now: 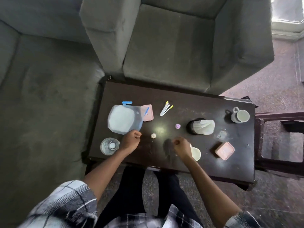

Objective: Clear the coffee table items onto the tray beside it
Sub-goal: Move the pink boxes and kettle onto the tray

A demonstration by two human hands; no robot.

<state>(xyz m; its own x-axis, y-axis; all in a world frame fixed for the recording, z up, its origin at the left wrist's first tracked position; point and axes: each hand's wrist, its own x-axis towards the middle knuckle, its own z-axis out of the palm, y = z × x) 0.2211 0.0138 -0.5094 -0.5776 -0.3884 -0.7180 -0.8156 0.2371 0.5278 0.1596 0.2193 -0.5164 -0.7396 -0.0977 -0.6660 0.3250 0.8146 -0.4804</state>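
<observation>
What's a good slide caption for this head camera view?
Left hand and right hand, both curled, over a cluttered coffee table.

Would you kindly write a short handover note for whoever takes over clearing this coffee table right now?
Left hand: curled, nothing seen in its grip, beside the glass bowl.
Right hand: curled, nothing seen, partly over the white disc.
Also on the coffee table: clear lid, far pink box, near pink box, pens, purple cap, white cap, black cup, grey mug.
Done: nothing visibly; no tray clearly in view.
Left: everything.
</observation>
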